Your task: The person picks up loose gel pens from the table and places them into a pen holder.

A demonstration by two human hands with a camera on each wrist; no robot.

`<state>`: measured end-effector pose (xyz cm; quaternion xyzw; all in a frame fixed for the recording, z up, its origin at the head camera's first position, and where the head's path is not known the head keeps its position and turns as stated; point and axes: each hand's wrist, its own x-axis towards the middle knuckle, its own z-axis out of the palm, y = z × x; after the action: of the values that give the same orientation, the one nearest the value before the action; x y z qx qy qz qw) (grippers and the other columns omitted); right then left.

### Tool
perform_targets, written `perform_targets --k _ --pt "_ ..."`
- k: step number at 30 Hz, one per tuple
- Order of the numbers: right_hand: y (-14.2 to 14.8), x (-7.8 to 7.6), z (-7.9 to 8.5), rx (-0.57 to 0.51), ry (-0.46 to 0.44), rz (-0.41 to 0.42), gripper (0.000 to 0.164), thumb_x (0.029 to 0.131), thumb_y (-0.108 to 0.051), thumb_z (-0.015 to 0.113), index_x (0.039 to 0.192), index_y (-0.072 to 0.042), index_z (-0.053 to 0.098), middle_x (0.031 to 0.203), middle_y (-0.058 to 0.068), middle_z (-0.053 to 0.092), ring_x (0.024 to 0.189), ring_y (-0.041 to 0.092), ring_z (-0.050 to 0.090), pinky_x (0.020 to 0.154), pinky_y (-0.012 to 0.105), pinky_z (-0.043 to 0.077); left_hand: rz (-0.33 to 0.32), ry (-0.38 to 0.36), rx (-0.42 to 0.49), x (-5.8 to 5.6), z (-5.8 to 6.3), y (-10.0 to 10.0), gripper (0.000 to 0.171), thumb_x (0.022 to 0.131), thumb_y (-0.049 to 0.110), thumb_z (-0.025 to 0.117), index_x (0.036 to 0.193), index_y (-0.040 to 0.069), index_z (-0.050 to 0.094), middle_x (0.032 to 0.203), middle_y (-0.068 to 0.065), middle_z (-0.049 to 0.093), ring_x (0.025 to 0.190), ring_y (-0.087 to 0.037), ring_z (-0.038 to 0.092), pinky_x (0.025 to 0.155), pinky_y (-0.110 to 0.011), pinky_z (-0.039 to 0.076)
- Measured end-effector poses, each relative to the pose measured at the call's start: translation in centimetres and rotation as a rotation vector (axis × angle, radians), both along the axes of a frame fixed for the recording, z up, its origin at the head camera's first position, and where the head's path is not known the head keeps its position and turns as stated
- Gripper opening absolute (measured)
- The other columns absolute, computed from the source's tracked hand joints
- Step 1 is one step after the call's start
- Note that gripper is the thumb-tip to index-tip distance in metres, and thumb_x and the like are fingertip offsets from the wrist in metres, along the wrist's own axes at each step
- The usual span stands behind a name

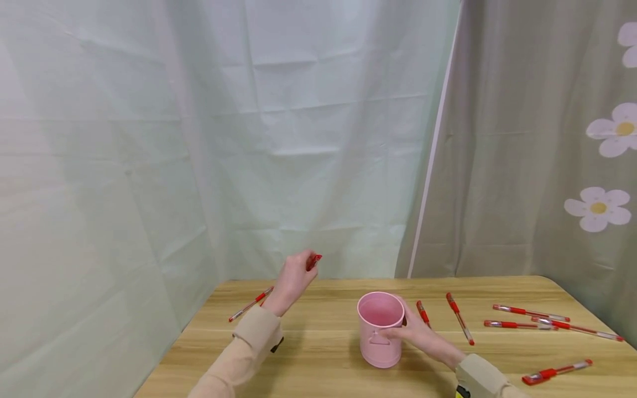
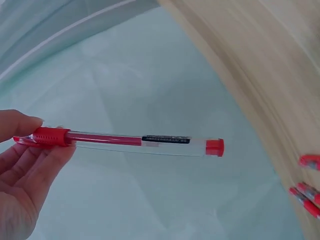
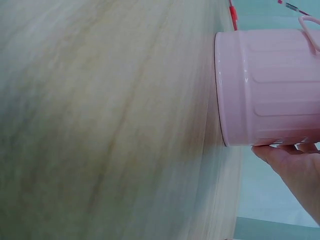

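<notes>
My left hand [image 1: 292, 279] is raised above the table's far side, left of the pail. Between thumb and fingers it pinches a red gel pen [image 2: 165, 145] by its red grip end. That pen has a clear barrel, a black label and a red end plug, and lies nearly level in the left wrist view. A pink metal pail [image 1: 380, 351] with a small side handle stands upright on the table. My right hand [image 1: 418, 331] grips its right side, thumb across the front near the handle, other fingers mostly hidden behind. Inside the pail, only pink wall shows.
On the wooden table [image 1: 318, 359], a red pen [image 1: 251, 304] lies at the left, partly behind my left forearm. Several more red pens lie right of the pail, including one [image 1: 460, 319] pointing toward me and one [image 1: 557, 372] near the front. Curtains [image 1: 318, 166] hang behind.
</notes>
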<state>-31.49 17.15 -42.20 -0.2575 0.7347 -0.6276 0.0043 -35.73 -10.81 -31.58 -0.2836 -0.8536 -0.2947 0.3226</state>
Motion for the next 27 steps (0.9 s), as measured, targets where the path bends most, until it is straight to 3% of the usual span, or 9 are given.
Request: perform_targets --k 8,16,27 --pt "0.0 0.0 0.0 0.002 0.008 0.008 0.069 0.077 -0.009 0.071 0.13 0.002 0.029 0.121 0.024 0.042 0.112 0.04 0.039 0.089 0.04 0.036 -0.062 0.076 0.107 0.3 1.9 1.5 0.016 0.072 -0.009 0.067 0.083 0.0 0.06 0.067 -0.001 0.058 0.056 -0.011 0.052 0.052 -0.023 0.046" --pt "0.0 0.2 0.1 0.013 0.011 0.005 0.068 0.077 -0.009 0.07 0.13 0.002 0.03 0.121 0.023 0.043 0.112 0.039 0.038 0.088 0.041 0.035 -0.116 0.033 0.276 1.1 3.4 2.8 0.015 0.074 -0.004 0.07 0.082 0.001 0.059 0.068 0.0 0.058 0.06 -0.012 0.053 0.053 -0.025 0.046" --pt "0.2 0.3 0.1 0.022 0.006 0.005 0.066 0.078 -0.01 0.069 0.13 0.001 0.03 0.12 0.022 0.044 0.112 0.038 0.039 0.088 0.04 0.035 -0.182 -0.027 0.459 2.1 4.5 5.1 0.016 0.074 0.002 0.073 0.082 0.0 0.059 0.069 0.0 0.057 0.062 -0.013 0.054 0.054 -0.027 0.048"
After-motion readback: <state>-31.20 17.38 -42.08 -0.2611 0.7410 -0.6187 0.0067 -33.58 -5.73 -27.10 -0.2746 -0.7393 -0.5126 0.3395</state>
